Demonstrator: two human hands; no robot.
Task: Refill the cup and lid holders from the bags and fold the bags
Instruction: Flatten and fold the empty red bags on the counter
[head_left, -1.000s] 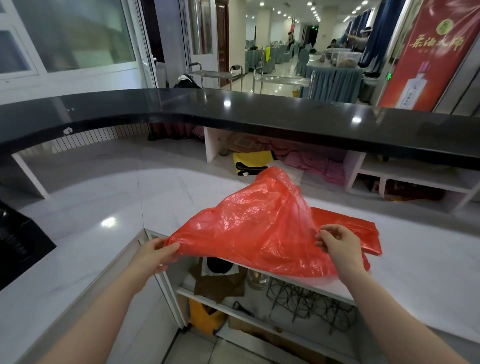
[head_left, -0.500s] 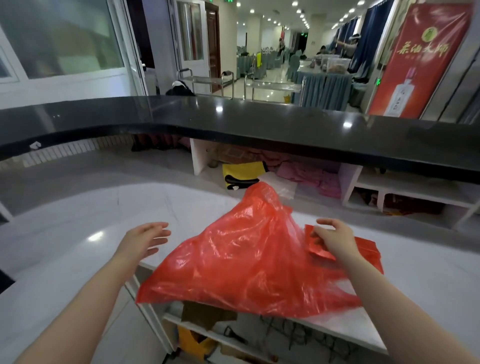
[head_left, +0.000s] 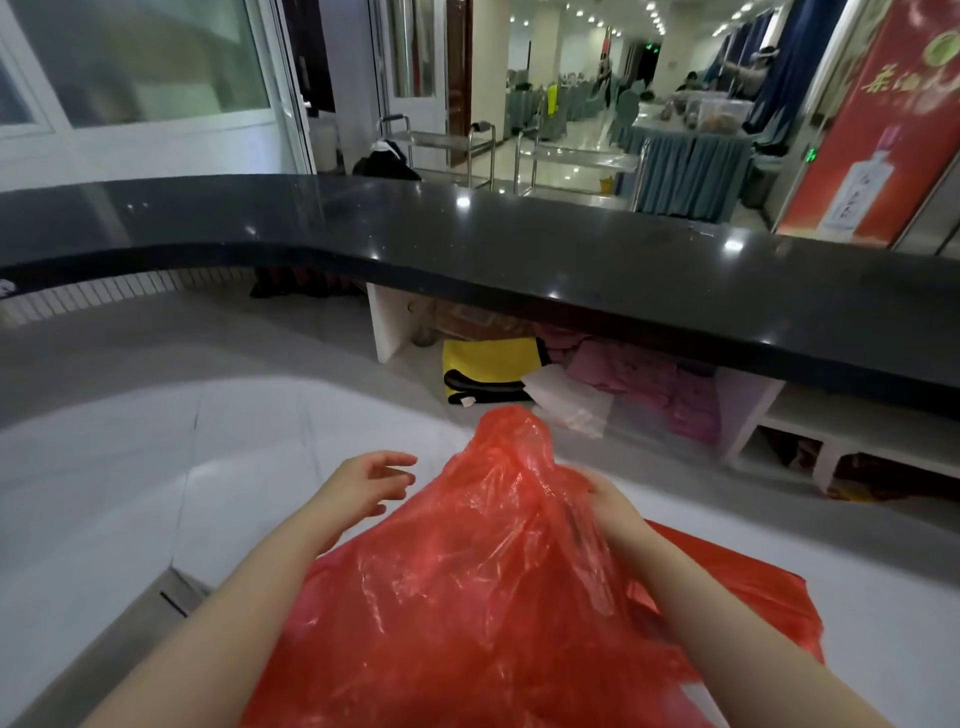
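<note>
- Head view: red bag (head_left: 498, 597) bunched at the white worktop's (head_left: 130, 467) near edge, unfolded.
- Right hand (head_left: 608, 499) grips the bag's raised plastic; left hand (head_left: 363, 486) hovers beside it, fingers spread, holding nothing.
- Holders not visible; folding seemingly just begun.

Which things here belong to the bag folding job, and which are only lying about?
Belong to the job:
red plastic bag
right hand, gripping the bag
left hand, open, off the bag
white counter

Lying about:
yellow bag on the shelf
pink cloths
black countertop
</note>
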